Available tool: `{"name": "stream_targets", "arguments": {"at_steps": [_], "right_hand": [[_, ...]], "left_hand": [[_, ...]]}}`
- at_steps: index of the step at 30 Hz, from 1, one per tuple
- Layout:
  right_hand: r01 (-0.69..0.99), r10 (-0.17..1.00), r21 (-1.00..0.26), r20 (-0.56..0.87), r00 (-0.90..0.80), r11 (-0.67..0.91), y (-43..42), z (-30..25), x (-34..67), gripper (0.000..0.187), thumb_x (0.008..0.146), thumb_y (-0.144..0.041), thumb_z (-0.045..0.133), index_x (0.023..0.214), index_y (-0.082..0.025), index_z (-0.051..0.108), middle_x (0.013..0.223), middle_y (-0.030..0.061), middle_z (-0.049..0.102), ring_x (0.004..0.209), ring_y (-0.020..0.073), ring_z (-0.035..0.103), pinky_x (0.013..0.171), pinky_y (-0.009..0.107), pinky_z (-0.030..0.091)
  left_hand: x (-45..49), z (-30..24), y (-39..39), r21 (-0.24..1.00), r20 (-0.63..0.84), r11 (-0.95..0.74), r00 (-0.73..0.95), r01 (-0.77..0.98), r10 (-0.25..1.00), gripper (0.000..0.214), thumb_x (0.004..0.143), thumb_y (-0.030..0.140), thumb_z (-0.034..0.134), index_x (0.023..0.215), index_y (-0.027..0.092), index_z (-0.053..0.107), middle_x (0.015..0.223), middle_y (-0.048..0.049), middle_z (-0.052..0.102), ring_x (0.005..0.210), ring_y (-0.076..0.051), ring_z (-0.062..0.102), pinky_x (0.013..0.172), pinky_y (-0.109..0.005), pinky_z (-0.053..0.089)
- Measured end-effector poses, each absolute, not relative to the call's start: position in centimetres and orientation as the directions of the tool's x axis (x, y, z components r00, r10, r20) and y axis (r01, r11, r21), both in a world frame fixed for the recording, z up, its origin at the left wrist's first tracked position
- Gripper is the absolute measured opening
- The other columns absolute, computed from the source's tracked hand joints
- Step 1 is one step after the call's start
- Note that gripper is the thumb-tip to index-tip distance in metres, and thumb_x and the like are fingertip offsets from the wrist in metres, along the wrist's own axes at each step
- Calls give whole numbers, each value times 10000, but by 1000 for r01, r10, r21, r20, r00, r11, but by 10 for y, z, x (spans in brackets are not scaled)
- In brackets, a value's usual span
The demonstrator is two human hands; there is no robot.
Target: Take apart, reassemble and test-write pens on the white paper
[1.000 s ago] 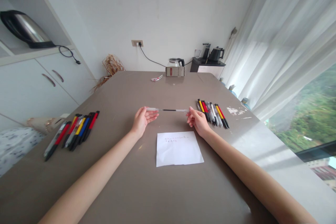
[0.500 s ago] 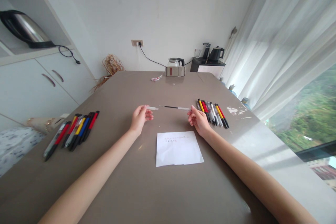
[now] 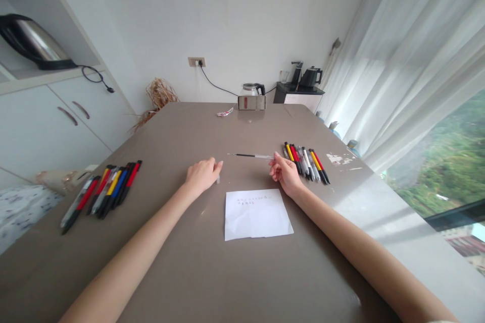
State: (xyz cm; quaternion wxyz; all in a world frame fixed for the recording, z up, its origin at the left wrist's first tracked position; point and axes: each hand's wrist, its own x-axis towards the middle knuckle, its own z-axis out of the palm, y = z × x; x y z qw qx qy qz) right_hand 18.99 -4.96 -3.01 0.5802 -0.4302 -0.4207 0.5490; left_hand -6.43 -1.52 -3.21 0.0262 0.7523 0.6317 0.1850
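My right hand (image 3: pixel 285 174) pinches the end of a thin pen (image 3: pixel 250 156) with a clear barrel and dark tip; the pen points left, just above the table. My left hand (image 3: pixel 202 175) lies low on the brown table (image 3: pixel 182 262), fingers curled around a small clear pen cap (image 3: pixel 217 178) that pokes out below the fingertips. The two hands are apart, with the pen's tip between them. A white sheet of paper (image 3: pixel 257 214) with a few written marks lies just in front of both hands.
A row of several coloured pens (image 3: pixel 307 162) lies right of my right hand. Another row of pens (image 3: pixel 102 192) lies at the table's left. A glass pot on a base (image 3: pixel 252 97) stands at the far edge. Curtains and a window are on the right.
The cap came off the pen: my left hand pulled it leftward, then dropped down to the table with it. My right hand stayed put, holding the uncapped pen.
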Motion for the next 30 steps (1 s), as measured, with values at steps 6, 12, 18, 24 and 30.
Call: {"name": "stream_targets", "arguments": {"at_steps": [6,12,18,24,30], "right_hand": [[-264,998,-964,10,61,25,-50,-29,189,413,663,-558,520,605,-150,544,424,-6,510,338,61,401,327,186,315],[-252,998,-967,4,55,18,-49,-29,189,409,672,-553,512,609,-150,537,429,-8,503,345,62,404,331,183,315],[-263,999,-964,14,32,22,-49,-31,189,402,679,-542,514,610,-147,544,432,-8,508,339,56,402,328,178,315],[-245,999,-969,21,31,28,-50,-30,188,392,664,-537,533,594,-152,549,428,-6,515,334,60,404,326,187,318],[-290,998,-956,50,28,56,-50,-29,189,381,651,-518,563,573,-145,555,436,2,523,347,58,413,334,188,323]], "left_hand": [[-58,-33,-19,249,261,-153,86,956,961,429,761,555,301,690,181,498,628,-78,589,606,-218,559,592,-297,367],[-54,-26,-18,615,320,-249,52,748,946,337,780,482,357,810,204,546,769,-53,626,719,-178,567,628,-259,386],[-33,-12,-22,970,175,-197,158,139,972,356,737,430,483,964,163,545,895,-81,618,798,-153,571,668,-251,433],[-22,-11,-30,989,147,-147,164,-9,975,305,671,344,596,877,121,577,832,-86,633,762,-144,581,767,-311,448],[-14,-12,-38,993,122,-119,202,-25,972,266,653,310,621,840,126,578,827,-77,641,791,-149,594,811,-327,445]]}}
